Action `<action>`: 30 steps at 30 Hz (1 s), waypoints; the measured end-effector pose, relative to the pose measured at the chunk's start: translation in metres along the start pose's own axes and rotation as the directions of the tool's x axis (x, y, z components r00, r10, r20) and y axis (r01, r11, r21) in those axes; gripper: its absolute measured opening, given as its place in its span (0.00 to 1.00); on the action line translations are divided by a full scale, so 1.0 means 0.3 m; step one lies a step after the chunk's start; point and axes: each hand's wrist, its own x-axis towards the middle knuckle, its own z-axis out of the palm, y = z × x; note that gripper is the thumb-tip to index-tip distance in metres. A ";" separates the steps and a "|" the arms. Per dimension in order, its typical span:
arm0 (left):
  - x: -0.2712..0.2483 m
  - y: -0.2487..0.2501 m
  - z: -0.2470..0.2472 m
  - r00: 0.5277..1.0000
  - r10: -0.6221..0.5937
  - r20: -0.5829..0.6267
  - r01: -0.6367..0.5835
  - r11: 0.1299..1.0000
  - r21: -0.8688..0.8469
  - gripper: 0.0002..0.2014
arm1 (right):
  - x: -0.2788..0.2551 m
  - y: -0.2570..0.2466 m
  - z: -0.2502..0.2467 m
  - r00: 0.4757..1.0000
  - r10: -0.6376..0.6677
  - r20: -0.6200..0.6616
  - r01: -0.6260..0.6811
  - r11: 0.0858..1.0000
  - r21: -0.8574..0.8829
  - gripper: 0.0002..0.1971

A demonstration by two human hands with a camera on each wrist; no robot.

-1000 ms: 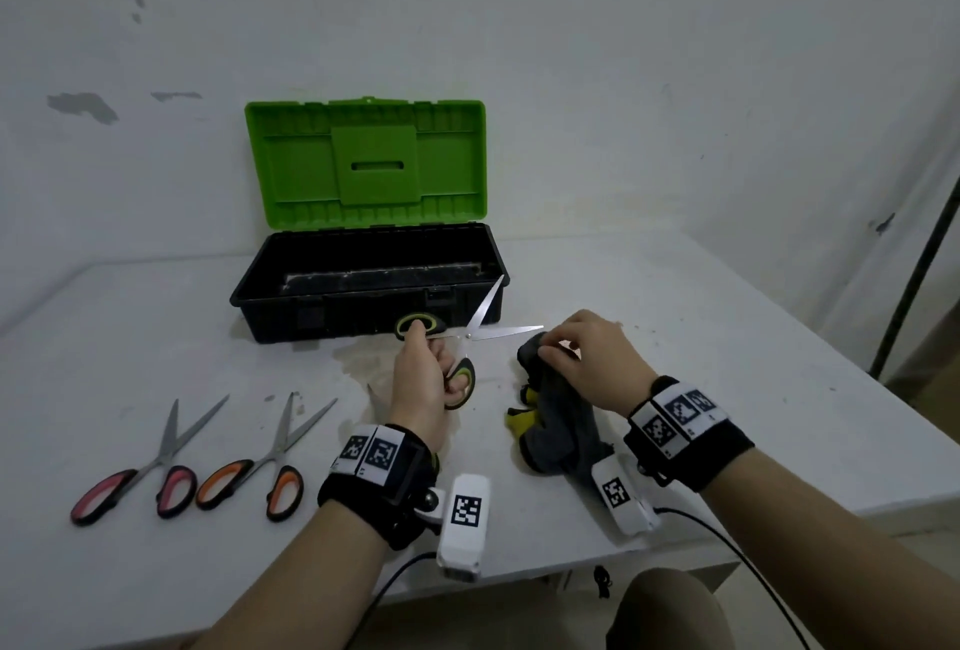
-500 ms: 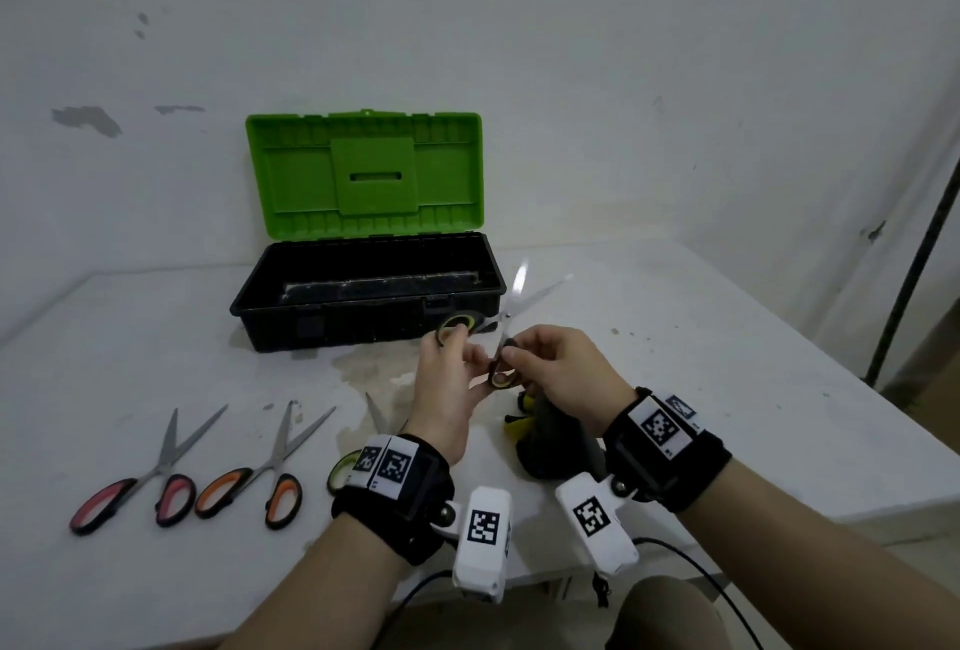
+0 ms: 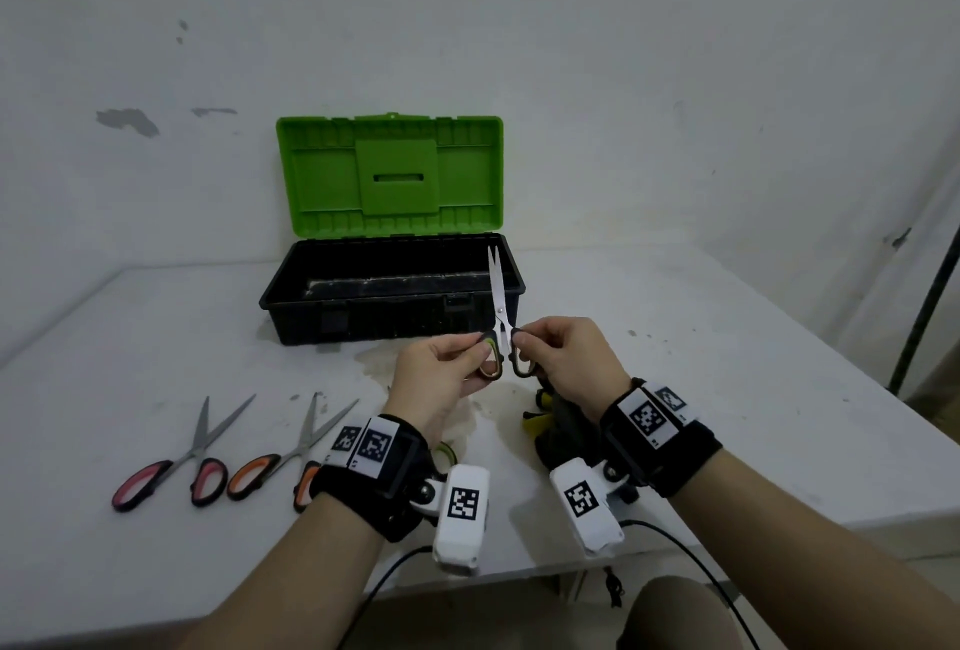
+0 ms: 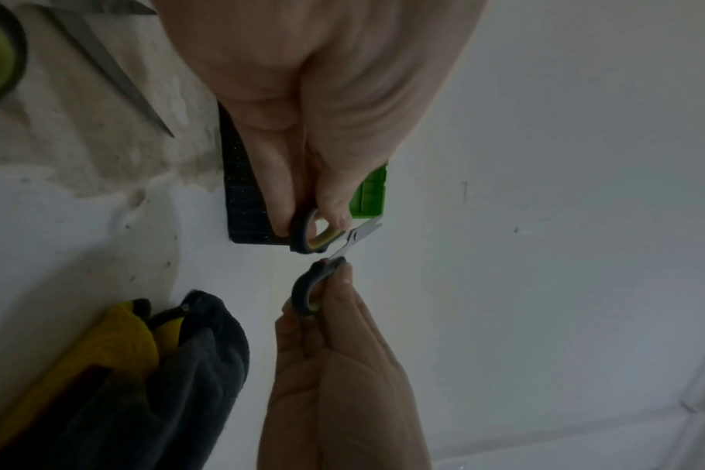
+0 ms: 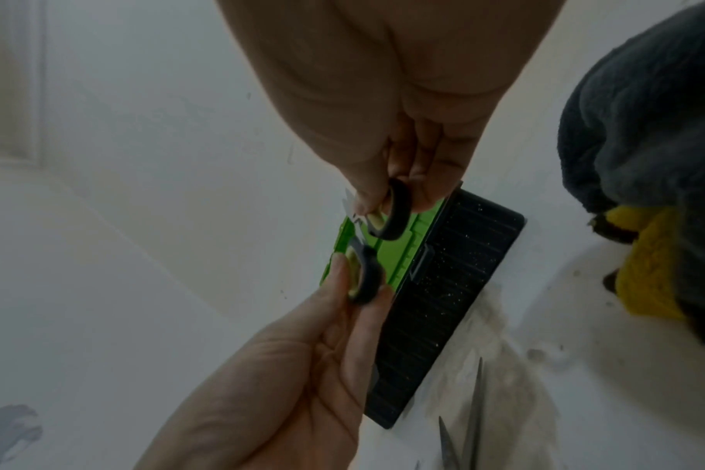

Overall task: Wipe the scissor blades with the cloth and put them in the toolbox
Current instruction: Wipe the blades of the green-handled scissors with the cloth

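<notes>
A pair of scissors [image 3: 496, 285] with black-and-green handles stands upright above the table, blades almost together and pointing up in front of the toolbox. My left hand [image 3: 480, 345] pinches the left handle loop [image 4: 308, 237]. My right hand [image 3: 524, 337] pinches the right handle loop [image 5: 397, 216]. The dark grey and yellow cloth [image 3: 550, 423] lies crumpled on the table under my right wrist, and neither hand touches it. The black toolbox [image 3: 291, 309] sits behind, its green lid [image 3: 389, 176] raised against the wall.
Pink-handled scissors [image 3: 171, 465] and orange-handled scissors [image 3: 278, 465] lie at the front left. Another green-handled pair [image 3: 445, 453] is mostly hidden under my left wrist. The table's front edge is close to my forearms. A dark pole [image 3: 924, 316] stands at the right.
My right hand left the cloth and took the scissors' right handle. The wide-open blades have swung nearly together and now point upward.
</notes>
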 end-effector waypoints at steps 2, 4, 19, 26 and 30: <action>-0.002 -0.007 0.005 1.000 -0.009 -0.019 0.009 1.000 -0.022 0.06 | -0.007 0.004 0.022 1.000 0.005 -0.027 -0.005 1.000 0.024 0.04; -0.004 -0.013 0.011 0.998 -0.011 -0.054 0.009 0.999 -0.042 0.07 | -0.015 -0.004 0.026 0.996 0.018 -0.083 -0.013 0.998 0.063 0.06; 0.040 0.118 -0.057 1.000 0.002 0.004 -0.002 1.000 0.026 0.09 | 0.005 -0.179 0.059 0.995 -0.044 -0.094 0.013 0.953 -0.304 0.21; 0.270 0.245 -0.392 0.943 0.323 -0.079 -0.160 0.650 0.743 0.27 | 0.211 -0.236 0.086 0.997 0.036 -0.075 -0.063 0.916 -0.397 0.23; 0.406 0.299 -0.546 0.924 0.358 -0.136 -0.036 0.436 0.899 0.26 | 0.371 -0.255 0.166 0.990 0.127 -0.058 -0.139 0.848 -0.511 0.24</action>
